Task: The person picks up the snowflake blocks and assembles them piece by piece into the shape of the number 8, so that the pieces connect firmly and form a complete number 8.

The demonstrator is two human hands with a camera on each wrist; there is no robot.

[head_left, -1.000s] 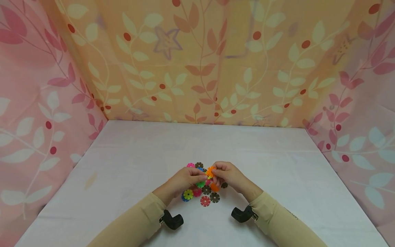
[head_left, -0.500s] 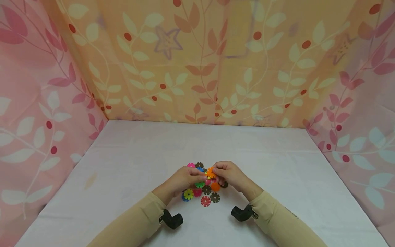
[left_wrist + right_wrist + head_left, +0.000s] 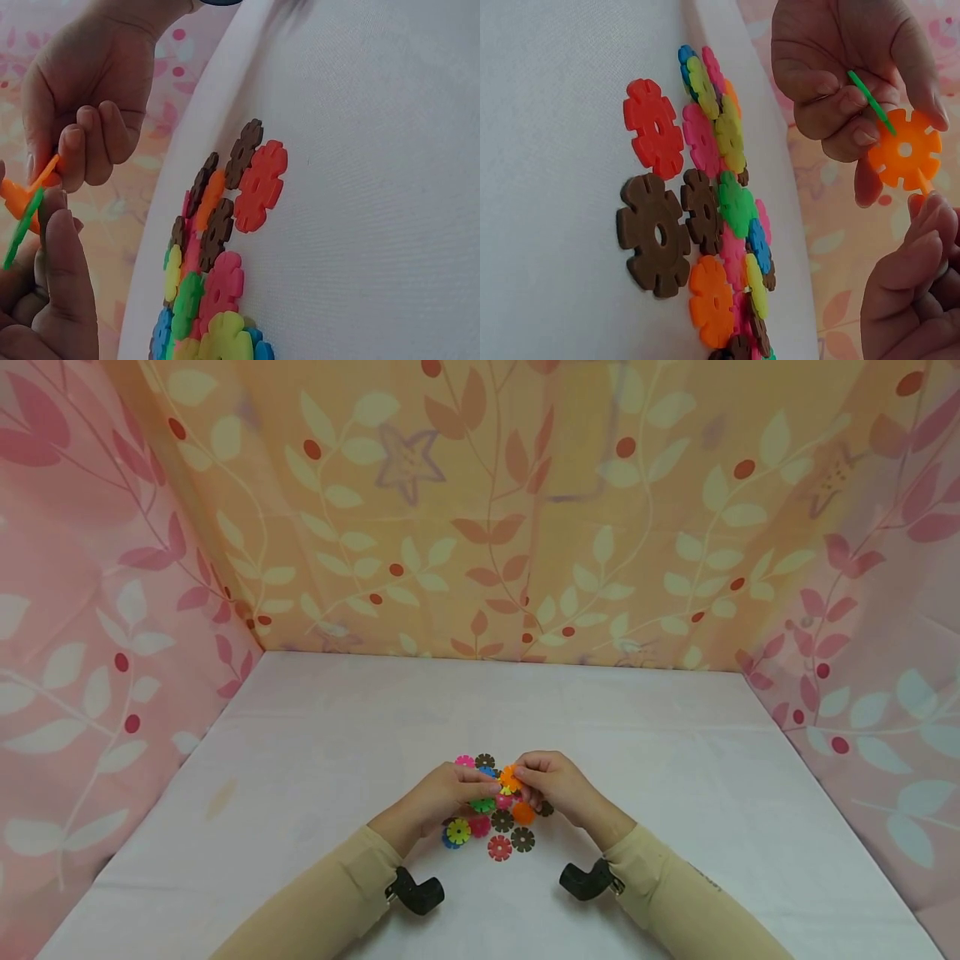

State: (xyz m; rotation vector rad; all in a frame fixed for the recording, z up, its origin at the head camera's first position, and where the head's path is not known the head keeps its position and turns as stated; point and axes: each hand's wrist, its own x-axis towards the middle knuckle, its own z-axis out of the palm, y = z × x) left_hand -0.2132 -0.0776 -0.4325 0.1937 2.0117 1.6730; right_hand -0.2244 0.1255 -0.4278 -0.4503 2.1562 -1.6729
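In the head view both hands meet above a pile of notched plastic snowflake discs. My left hand (image 3: 450, 793) pinches a joined cluster; in the right wrist view it shows an orange disc (image 3: 905, 150) with a green disc (image 3: 871, 103) set edge-on against it. My right hand (image 3: 558, 783) grips an orange disc (image 3: 510, 777) between thumb and fingers. The right wrist view shows that disc's thin edge (image 3: 924, 182) meeting the left hand's orange disc. In the left wrist view the green disc (image 3: 24, 229) stands near the left fingertips, and fingers partly hide the cluster.
Beneath the hands, loose discs lie on the white tabletop (image 3: 337, 718), several overlapping. A red disc (image 3: 499, 847) and a brown disc (image 3: 522, 839) lie nearest the person. A patterned cloth (image 3: 480, 527) rises behind the table. Black wrist mounts (image 3: 420, 893) project from the sleeves.
Both hands stay over the pile and keep their grip. The orange disc at the right fingertips shifts very slightly left, and the left hand draws slightly left too.
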